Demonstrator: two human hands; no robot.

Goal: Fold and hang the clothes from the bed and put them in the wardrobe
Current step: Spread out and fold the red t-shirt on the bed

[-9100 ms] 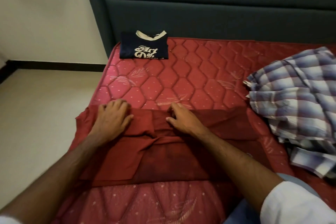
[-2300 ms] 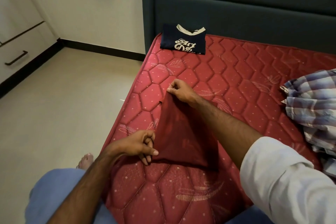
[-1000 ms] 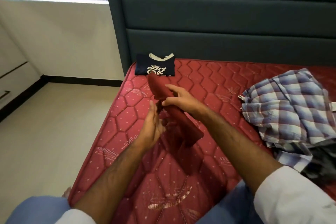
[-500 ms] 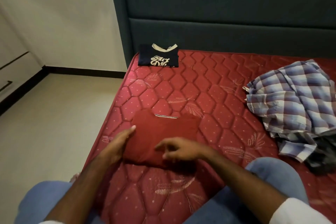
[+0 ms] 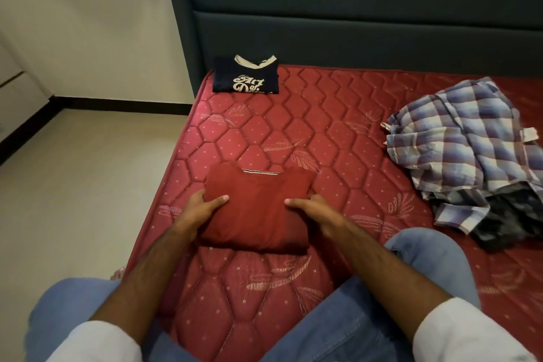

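Red shirt (image 5: 258,209), folded into a compact rectangle, lies flat on the bed (image 5: 338,138) near its left edge, directly in front of the person's knees. Its longer side runs left to right, collar edge turned away toward the headboard (image 5: 352,23). Both hands flank it: the left hand (image 5: 202,209) grips the left edge with the thumb on top and the fingers tucked under, and the right hand (image 5: 311,209) does the same on the right edge, so the bundle sits squarely between them, neither hand nearer. A lift straight up looks ready. The folded navy shirt (image 5: 245,75) rests well beyond, by the headboard, and the crumpled plaid shirt (image 5: 458,144) lies off to the right, still unfolded.
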